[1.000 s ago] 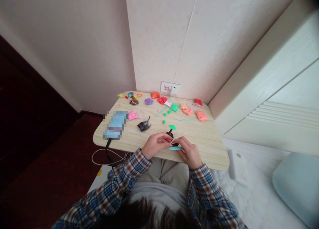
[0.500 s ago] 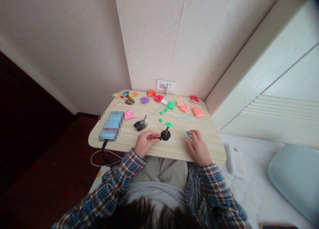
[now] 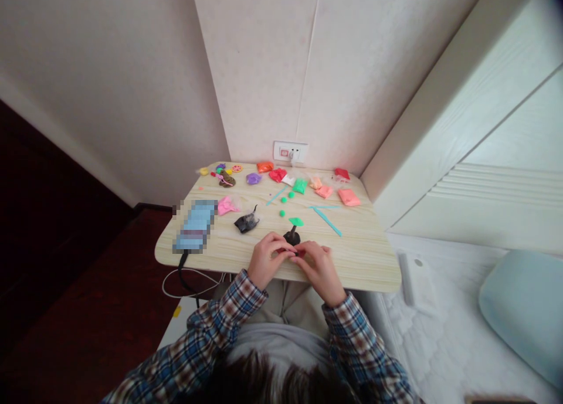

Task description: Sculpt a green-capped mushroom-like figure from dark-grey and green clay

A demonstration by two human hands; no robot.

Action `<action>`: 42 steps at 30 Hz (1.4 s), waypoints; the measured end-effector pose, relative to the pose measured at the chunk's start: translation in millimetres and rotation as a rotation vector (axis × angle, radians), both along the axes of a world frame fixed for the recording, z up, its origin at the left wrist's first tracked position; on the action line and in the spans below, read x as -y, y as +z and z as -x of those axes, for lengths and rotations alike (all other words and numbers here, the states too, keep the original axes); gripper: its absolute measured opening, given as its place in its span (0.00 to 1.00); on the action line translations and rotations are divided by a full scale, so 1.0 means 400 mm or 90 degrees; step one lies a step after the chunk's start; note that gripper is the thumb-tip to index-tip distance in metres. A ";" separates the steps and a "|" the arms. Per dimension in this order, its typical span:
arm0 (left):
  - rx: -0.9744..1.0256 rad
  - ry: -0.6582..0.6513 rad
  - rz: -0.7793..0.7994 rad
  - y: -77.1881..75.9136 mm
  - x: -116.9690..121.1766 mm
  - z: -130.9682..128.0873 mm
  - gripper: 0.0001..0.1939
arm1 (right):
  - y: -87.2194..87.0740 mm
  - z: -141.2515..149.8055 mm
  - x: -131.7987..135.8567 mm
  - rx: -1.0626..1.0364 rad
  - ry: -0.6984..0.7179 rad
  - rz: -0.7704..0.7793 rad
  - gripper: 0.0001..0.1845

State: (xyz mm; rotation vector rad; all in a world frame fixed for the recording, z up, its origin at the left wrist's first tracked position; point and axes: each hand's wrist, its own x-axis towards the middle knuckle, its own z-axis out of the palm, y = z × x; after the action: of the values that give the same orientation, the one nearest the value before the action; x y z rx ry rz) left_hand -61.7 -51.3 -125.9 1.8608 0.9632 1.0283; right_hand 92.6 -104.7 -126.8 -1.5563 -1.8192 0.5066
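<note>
My left hand (image 3: 267,257) and my right hand (image 3: 317,264) meet at the near middle of the small wooden table (image 3: 365,263). Their fingertips pinch together just in front of a black clay lump (image 3: 291,237) with a short stalk. What sits between the fingertips is too small to name, perhaps a dark bit of clay. A flat green clay piece (image 3: 296,221) lies just behind the lump. A light blue stick tool (image 3: 328,221) lies on the table to the right, clear of both hands.
Several bags of coloured clay (image 3: 349,197) line the table's far edge below a wall socket (image 3: 290,152). A black clay bag (image 3: 246,222) and a pink one (image 3: 229,204) lie left of centre. A phone (image 3: 194,225) with a cable lies at left. A bed is at right.
My right hand has let go of the blue stick, which now lies on the table, and has come back to meet the left hand in front of the black lump.
</note>
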 end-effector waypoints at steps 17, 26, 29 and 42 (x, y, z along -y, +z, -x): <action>0.048 0.061 0.263 0.007 -0.045 0.033 0.07 | 0.001 0.006 -0.007 0.106 0.049 -0.034 0.16; -0.151 0.141 -0.011 -0.005 -0.079 -0.011 0.05 | 0.010 -0.164 -0.019 0.066 -0.168 -0.043 0.13; -0.201 0.122 -0.052 -0.006 -0.080 -0.021 0.06 | 0.020 -0.183 -0.034 0.037 -0.225 -0.002 0.15; -0.373 0.012 -0.252 0.005 -0.086 0.010 0.11 | 0.001 -0.192 -0.062 0.014 -0.192 0.066 0.14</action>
State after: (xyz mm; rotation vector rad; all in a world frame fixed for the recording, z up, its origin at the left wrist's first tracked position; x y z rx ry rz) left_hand -65.5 -16.7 -123.7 2.5705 1.1648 0.7232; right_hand 169.3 -80.0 -126.4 -1.8731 -1.5568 0.4465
